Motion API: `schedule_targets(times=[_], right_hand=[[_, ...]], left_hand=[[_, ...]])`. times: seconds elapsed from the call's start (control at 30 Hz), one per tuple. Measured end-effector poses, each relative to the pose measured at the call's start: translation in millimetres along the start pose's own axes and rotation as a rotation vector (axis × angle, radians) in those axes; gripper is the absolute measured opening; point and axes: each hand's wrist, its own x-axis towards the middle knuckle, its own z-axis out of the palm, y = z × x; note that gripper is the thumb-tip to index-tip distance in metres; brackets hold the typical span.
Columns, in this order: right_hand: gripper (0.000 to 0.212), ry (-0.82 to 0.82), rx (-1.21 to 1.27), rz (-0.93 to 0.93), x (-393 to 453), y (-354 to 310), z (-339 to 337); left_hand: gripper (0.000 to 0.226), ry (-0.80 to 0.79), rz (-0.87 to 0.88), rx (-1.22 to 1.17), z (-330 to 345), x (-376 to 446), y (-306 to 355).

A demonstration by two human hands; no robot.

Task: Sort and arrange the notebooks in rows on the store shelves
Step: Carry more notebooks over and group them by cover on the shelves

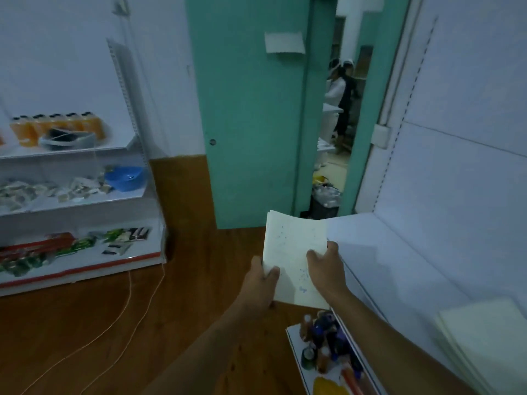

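A notebook stack (293,258) is being gripped by both hands, left (261,286) and right (326,269), beside a shelf (399,266) where more notebooks (484,337) are lying

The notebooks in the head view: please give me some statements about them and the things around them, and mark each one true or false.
1. Both hands hold a stack of notebooks. True: the left hand grips its left edge and the right hand its right edge.
2. The held stack already lies flat on the white shelf. False: it is still in the hands, at the shelf's left end.
3. Another pale stack lies on the same shelf, further right. True.
4. The blue bowl stands on the floor. False: it stands on the middle shelf of the rack at the left.
5. The green door is fully shut. False: a gap beside it shows people in the next room.
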Motion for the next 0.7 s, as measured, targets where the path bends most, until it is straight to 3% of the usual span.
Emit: schedule_targets(times=[0.2,0.43,0.7], right_hand=[[0.042,0.323,-0.001,0.193,60,28,-66],[0.048,0.735,-0.013,0.484,21,102,-166],[0.052,0.851,0.000,0.625,-12,173,-225]], left_hand=[[0.023,-0.267,0.155,0.047,78,98,33],[0.020,-0.751,0.342,0.266,209,97,49],[0.030,-0.899,0.600,0.466,309,82,54]])
